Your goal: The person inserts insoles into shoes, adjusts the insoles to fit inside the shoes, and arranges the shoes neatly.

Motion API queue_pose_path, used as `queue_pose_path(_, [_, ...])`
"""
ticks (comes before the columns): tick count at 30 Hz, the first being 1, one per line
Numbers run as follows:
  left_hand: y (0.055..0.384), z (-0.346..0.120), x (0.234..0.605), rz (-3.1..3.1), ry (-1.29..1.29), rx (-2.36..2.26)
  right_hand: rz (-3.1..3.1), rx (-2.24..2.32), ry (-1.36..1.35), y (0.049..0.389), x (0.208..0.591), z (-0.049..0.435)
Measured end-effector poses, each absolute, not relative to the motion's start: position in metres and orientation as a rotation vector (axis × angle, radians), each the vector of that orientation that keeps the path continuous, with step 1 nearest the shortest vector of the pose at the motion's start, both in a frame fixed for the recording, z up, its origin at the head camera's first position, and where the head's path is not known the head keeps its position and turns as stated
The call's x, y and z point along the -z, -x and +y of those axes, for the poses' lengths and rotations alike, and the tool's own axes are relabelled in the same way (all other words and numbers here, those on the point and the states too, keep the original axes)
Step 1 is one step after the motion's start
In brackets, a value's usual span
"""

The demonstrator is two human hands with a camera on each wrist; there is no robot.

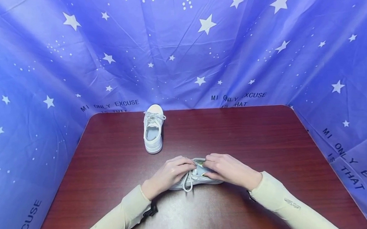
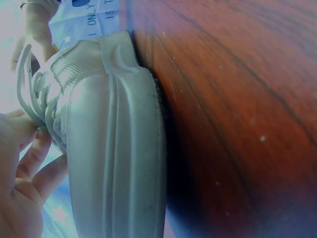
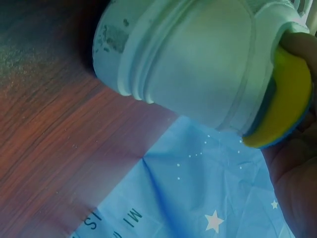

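A white lace-up sneaker (image 1: pixel 209 180) lies in front of me on the table, its toe to the left and heel to the right. My left hand (image 1: pixel 175 170) pinches the sneaker near its laces and tongue; the fingers meet at the laces (image 2: pixel 37 99) in the left wrist view. At the heel opening, my right hand (image 1: pixel 228 169) grips an insole (image 3: pixel 292 96) with a yellow underside and a blue edge. The insole's heel end sticks out of the collar, bent upward, while its front part is hidden inside the sneaker.
A second white sneaker (image 1: pixel 154 144), laces tied, stands farther back on the left, toe toward the far edge. The dark red wooden table (image 1: pixel 247 134) is enclosed by a blue curtain (image 1: pixel 174 35) with white stars and lettering.
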State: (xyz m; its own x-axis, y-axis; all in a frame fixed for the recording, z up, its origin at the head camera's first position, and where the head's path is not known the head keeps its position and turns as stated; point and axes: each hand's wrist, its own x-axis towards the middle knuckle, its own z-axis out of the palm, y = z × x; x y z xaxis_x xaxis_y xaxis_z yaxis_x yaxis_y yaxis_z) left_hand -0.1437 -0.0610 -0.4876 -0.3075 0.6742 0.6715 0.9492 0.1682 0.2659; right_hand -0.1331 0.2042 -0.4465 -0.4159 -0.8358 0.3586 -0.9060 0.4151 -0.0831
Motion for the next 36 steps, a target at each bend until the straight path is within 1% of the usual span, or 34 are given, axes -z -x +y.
queue_pose_path(12, [0.145, -0.061, 0.486, -2.060, 1.522, 0.934, -2.434, -0.388, -1.507, 0.136, 0.445, 0.196])
queue_pose_path(18, [0.145, -0.062, 0.486, -2.054, 1.514, 0.941, -2.569, -0.381, -1.473, 0.134, 0.442, 0.197])
queue_pose_path(27, [0.145, -0.063, 0.487, -2.058, 1.524, 0.940, -2.558, -0.557, -1.485, 0.133, 0.433, 0.210])
queue_pose_path(31, [0.144, -0.063, 0.487, -2.060, 1.518, 0.929, -2.562, -0.571, -1.391, 0.135, 0.429, 0.219])
queue_pose_path(36, [0.143, -0.063, 0.487, -2.064, 1.519, 0.927, -2.700, -0.544, -1.186, 0.132, 0.420, 0.233])
